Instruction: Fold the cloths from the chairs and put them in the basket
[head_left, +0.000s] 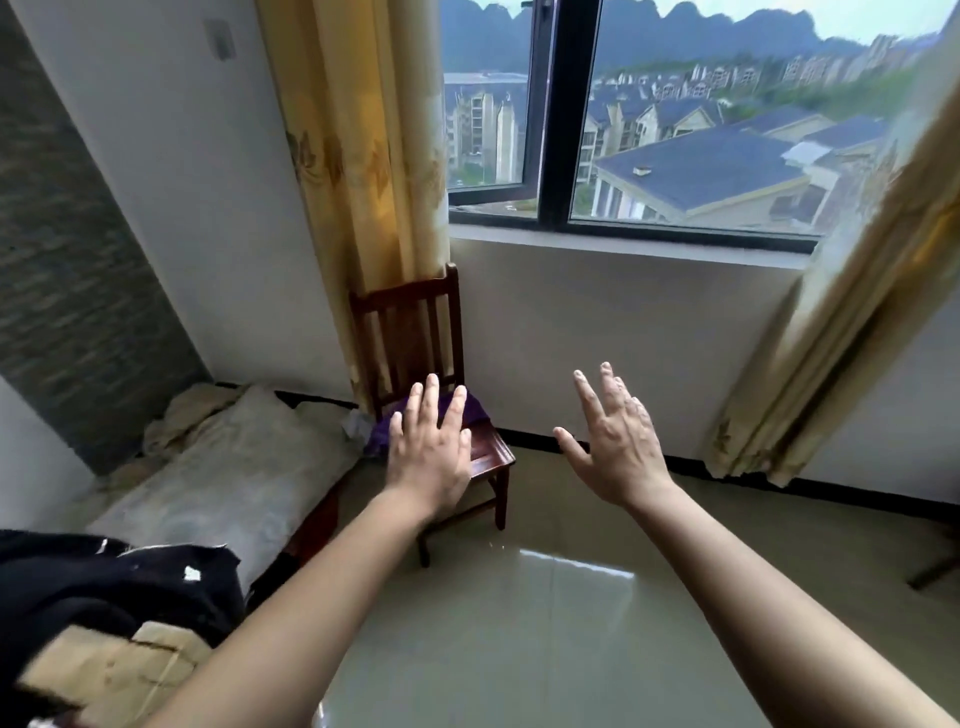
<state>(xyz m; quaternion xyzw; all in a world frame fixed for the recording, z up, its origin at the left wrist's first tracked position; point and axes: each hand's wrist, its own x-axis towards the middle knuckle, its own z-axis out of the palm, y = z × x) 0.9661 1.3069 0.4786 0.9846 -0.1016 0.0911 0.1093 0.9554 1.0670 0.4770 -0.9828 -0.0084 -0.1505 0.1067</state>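
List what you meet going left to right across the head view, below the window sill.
Black cloth → bed → wooden chair with the purple cloth on its seat → right hand → curtain.

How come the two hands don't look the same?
The left hand shows in front of the purple cloth on the chair. The right hand has only wall and floor behind it. The left hand's back faces the camera flat, while the right hand is turned, with its thumb sticking out sideways. Both hands are open, with straight fingers, and hold nothing.
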